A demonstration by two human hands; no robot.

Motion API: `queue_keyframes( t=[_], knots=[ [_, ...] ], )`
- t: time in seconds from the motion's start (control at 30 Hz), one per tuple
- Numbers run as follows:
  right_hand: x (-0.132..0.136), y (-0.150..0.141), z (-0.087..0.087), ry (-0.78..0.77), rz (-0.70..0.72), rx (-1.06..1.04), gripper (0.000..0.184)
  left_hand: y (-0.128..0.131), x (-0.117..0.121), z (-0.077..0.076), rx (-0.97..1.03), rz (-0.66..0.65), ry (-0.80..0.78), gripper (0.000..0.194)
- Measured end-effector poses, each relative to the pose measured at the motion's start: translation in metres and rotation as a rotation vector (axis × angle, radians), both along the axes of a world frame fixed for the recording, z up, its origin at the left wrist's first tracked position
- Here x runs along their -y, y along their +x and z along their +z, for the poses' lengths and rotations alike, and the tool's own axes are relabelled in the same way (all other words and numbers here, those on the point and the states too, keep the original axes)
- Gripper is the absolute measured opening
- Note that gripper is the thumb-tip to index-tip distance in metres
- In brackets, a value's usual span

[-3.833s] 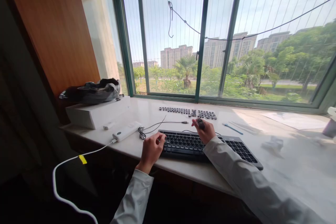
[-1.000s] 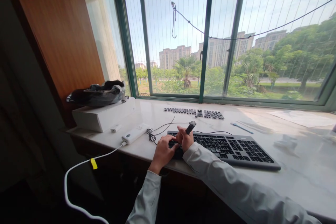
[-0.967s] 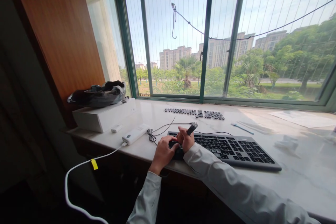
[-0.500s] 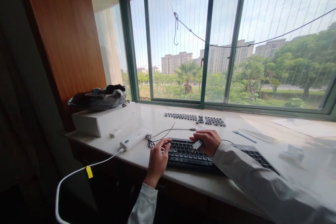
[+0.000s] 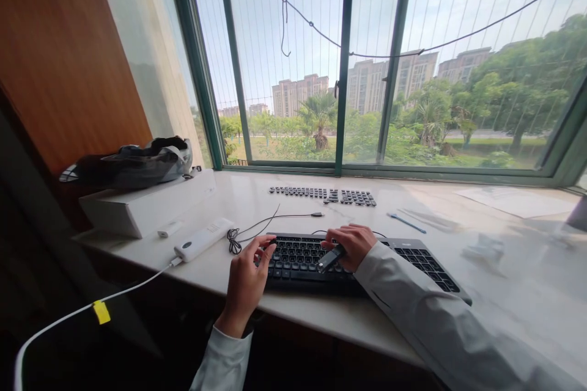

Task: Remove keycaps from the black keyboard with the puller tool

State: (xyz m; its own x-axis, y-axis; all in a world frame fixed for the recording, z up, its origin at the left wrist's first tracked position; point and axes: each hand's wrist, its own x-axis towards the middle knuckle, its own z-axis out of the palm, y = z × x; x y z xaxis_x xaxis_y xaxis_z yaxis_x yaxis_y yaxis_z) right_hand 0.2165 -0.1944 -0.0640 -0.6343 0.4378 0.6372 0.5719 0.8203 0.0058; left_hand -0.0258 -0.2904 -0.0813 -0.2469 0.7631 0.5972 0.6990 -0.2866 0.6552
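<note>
A black keyboard (image 5: 302, 284) lies near the table's front edge, several of its key positions bare of caps. At its left end my left hand (image 5: 251, 266) is closed, thumb and fingertips pinched together; a small dark bit shows at the tips, too small to name. My right hand (image 5: 353, 245) hovers over the keyboard's middle, closed around a short dark-grey tool with a shiny end (image 5: 331, 258) that points down and left toward the keys. Behind the keyboard, loose black keycaps (image 5: 300, 192) are laid out in rows.
To the left are a white power bank (image 5: 204, 239) with a white cable (image 5: 96, 308), a small white piece (image 5: 169, 229), and a white box (image 5: 147, 204) bearing a dark bag-like item (image 5: 131, 164). A coiled black cable (image 5: 235, 241) and a blue stick (image 5: 407, 223) lie behind the keyboard.
The view has turned, so everything sits farther left in it. The tool in my right hand is now tilted differently, showing its dark side. Both hands stay over the keyboard.
</note>
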Motion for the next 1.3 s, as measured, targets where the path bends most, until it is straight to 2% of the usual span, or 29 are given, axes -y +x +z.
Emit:
queue_keyframes(
  t=[0.07, 0.23, 0.37, 0.6, 0.8, 0.93, 1.0, 1.07, 1.2, 1.3],
  knots=[
    [0.004, -0.001, 0.0, 0.025, 0.078, -0.022, 0.017, 0.013, 0.005, 0.009, -0.017, -0.043, -0.001, 0.028],
    [0.014, -0.003, 0.002, 0.077, 0.262, -0.114, 0.018, 0.046, 0.014, 0.03, 0.028, -0.258, -0.05, 0.028],
    [0.016, -0.003, 0.004, 0.087, 0.35, -0.173, 0.026, 0.057, 0.012, 0.031, 0.065, -0.271, -0.066, 0.029],
    [0.013, -0.002, 0.003, 0.112, 0.35, -0.17, 0.02, 0.061, 0.01, 0.025, 0.124, -0.297, -0.106, 0.024],
    [0.009, -0.001, -0.002, 0.102, 0.287, -0.152, 0.022, 0.061, 0.007, 0.026, 0.054, -0.298, -0.105, 0.019],
    [0.013, 0.0, 0.001, 0.109, 0.27, -0.217, 0.019, 0.06, 0.002, 0.032, 0.023, -0.299, -0.077, 0.014],
    [0.014, 0.001, 0.002, 0.1, 0.23, -0.278, 0.017, 0.058, -0.002, 0.041, 0.023, -0.273, -0.042, 0.014],
    [0.013, 0.002, 0.003, 0.094, 0.18, -0.308, 0.016, 0.055, -0.009, 0.056, 0.03, -0.179, 0.036, 0.017],
    [0.01, 0.005, 0.003, 0.153, 0.108, -0.244, 0.016, 0.045, -0.034, 0.102, -0.03, 0.024, 0.169, 0.017],
    [0.009, 0.005, 0.003, 0.2, 0.102, -0.204, 0.017, 0.032, -0.068, 0.135, -0.108, 0.108, 0.196, 0.018]
  ],
)
